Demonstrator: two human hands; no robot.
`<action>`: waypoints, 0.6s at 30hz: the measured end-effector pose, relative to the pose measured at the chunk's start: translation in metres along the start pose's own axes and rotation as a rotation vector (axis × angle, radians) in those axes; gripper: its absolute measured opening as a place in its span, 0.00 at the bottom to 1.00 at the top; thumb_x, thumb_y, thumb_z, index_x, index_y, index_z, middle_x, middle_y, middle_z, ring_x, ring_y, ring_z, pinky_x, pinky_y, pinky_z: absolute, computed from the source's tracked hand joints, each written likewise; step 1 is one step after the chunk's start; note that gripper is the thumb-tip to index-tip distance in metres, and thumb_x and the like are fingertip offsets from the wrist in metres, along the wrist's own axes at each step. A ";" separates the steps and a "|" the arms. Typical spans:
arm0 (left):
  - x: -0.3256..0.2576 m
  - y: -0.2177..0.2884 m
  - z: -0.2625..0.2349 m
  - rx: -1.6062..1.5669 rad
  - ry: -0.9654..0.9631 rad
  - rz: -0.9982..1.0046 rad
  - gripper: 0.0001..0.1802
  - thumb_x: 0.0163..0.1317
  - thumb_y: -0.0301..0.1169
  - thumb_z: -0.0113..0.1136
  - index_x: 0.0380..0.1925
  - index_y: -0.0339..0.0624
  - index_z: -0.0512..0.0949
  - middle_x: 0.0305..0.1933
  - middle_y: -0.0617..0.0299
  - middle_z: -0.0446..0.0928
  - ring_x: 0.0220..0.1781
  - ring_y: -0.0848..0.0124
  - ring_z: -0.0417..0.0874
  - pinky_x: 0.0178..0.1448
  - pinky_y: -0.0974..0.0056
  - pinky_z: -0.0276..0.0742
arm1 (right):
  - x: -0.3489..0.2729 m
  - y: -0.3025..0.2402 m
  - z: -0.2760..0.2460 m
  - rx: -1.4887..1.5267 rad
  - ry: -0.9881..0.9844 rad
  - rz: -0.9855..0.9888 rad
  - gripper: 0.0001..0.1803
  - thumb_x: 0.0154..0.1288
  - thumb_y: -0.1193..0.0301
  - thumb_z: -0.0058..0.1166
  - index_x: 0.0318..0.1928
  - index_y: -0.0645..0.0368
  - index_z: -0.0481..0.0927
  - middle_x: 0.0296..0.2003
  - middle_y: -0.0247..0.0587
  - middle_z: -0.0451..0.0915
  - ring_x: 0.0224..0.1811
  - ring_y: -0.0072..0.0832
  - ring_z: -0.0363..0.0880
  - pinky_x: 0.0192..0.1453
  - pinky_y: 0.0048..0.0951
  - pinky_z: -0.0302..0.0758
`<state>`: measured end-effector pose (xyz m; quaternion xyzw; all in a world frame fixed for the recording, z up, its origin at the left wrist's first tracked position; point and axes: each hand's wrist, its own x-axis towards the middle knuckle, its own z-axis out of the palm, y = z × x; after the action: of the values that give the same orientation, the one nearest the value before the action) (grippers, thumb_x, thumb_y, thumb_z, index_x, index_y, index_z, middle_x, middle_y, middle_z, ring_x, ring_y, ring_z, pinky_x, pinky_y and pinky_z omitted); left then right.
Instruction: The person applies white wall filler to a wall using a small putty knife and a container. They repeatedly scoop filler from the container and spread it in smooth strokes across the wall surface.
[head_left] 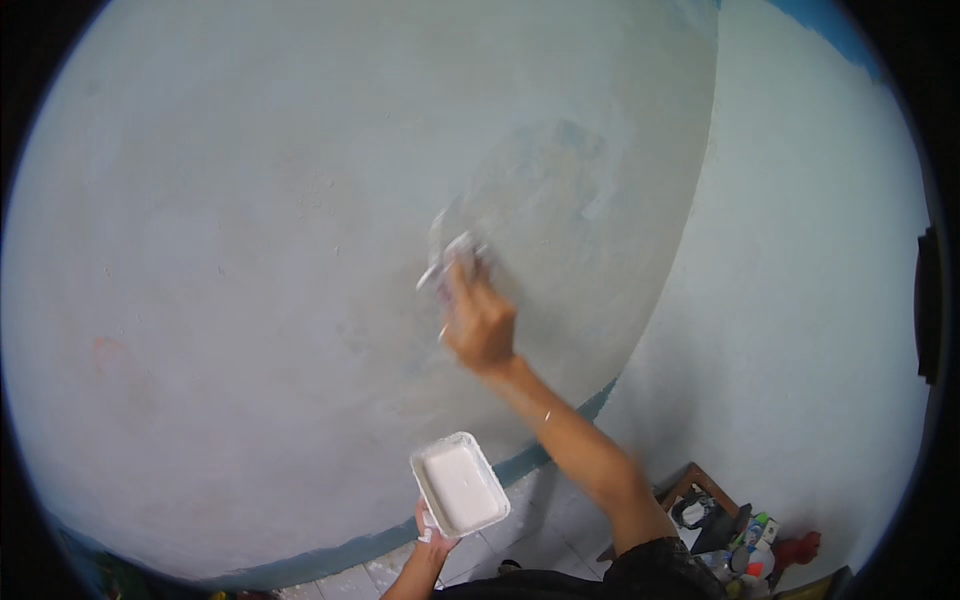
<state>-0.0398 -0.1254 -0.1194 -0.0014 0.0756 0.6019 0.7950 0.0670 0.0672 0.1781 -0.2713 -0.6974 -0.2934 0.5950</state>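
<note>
My left hand point(432, 535) grips a white rectangular tray point(420, 488) from beneath and the side, its fingers smeared with white. Smooth white paint point(463, 488) covers the inside of the tray. Higher up, my right hand point(480, 310) is closed around a paint-smeared white tool point(465, 252), pressed to or very near the wall point(300, 270). Motion blurs the tool, so its exact kind cannot be made out. Beside its left edge runs a fresh white streak point(437, 232). Patchy grey areas mark the wall around my right hand.
A second, pale wall point(790, 270) meets this one in a corner on the right. Bottom right, a wooden-edged piece of furniture point(700, 480) stands by bottles and clutter point(755, 545) and a red object point(797, 550). A blue-green band point(360, 548) borders the wall above floor tiles point(480, 558).
</note>
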 end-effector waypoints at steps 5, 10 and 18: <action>-0.002 0.005 0.017 -0.031 -0.036 -0.022 0.29 0.71 0.47 0.41 0.67 0.46 0.68 0.66 0.53 0.73 0.65 0.51 0.76 0.68 0.39 0.70 | -0.038 -0.053 -0.038 0.364 -0.161 0.210 0.19 0.61 0.76 0.54 0.51 0.72 0.79 0.40 0.62 0.83 0.35 0.52 0.84 0.40 0.42 0.80; -0.002 0.004 0.036 -0.050 -0.071 -0.062 0.29 0.71 0.48 0.41 0.67 0.46 0.68 0.66 0.52 0.73 0.65 0.51 0.76 0.68 0.39 0.70 | -0.043 0.082 -0.060 -0.069 0.190 0.609 0.10 0.68 0.72 0.50 0.37 0.69 0.79 0.24 0.53 0.79 0.25 0.48 0.78 0.32 0.44 0.73; -0.016 0.001 0.056 -0.086 -0.022 -0.039 0.30 0.71 0.50 0.42 0.67 0.47 0.67 0.66 0.53 0.73 0.65 0.50 0.75 0.70 0.40 0.69 | 0.027 0.073 -0.010 -0.223 -0.009 0.743 0.11 0.68 0.67 0.53 0.40 0.62 0.82 0.34 0.53 0.83 0.36 0.47 0.83 0.44 0.47 0.76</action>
<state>-0.0388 -0.1347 -0.0623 -0.0303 0.0411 0.5892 0.8064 0.1225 0.1102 0.2123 -0.5698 -0.5179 -0.1306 0.6246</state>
